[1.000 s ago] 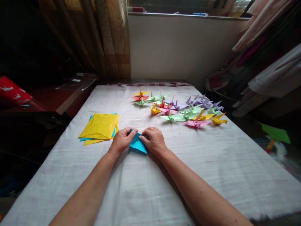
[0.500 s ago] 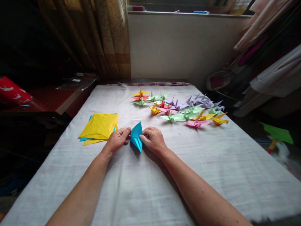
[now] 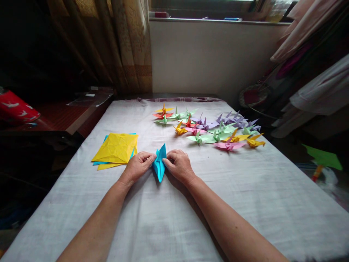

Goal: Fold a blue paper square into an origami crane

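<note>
The left hand [image 3: 136, 167] and the right hand [image 3: 178, 165] meet at the middle of the cloth-covered counter [image 3: 174, 218]. Each grip pinches one side of the blue folded paper [image 3: 159, 165], which stands on the cloth with one point up and one toward the person. A stack of yellow and blue sheets [image 3: 116, 147] lies to the left. Coloured paper cranes [image 3: 212, 127] sit farther back.

On the table [image 3: 245, 203], the folded paper [image 3: 159, 166] stands between the left hand [image 3: 136, 166] and the right hand [image 3: 180, 165]. A stack of sheets [image 3: 116, 147] lies to their left. Paper cranes [image 3: 215, 129] spread behind them, toward the right.
</note>
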Demonstrator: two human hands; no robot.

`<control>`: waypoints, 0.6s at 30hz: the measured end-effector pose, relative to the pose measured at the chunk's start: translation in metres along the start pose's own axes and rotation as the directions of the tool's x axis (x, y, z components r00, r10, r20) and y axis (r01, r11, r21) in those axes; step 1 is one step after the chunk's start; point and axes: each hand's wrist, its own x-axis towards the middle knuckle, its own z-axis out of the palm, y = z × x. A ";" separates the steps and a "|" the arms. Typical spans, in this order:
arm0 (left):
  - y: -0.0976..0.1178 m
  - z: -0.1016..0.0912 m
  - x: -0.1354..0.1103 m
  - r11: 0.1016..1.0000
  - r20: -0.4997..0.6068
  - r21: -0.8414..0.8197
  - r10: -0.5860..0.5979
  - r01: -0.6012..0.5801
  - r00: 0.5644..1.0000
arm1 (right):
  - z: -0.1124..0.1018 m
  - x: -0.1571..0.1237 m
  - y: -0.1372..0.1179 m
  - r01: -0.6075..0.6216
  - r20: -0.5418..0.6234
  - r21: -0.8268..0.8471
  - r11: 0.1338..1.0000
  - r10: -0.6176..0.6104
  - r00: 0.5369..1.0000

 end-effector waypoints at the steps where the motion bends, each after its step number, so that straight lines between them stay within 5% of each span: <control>1: 0.000 0.001 0.000 1.000 -0.001 -0.002 -0.002 0.002 1.000 | 0.000 0.000 0.000 0.000 0.001 0.007 1.000 0.000 1.000; 18: -0.001 0.010 -0.001 0.982 0.027 -0.072 -0.173 0.175 0.985 | 0.000 -0.001 0.000 0.003 -0.005 0.004 1.000 -0.003 1.000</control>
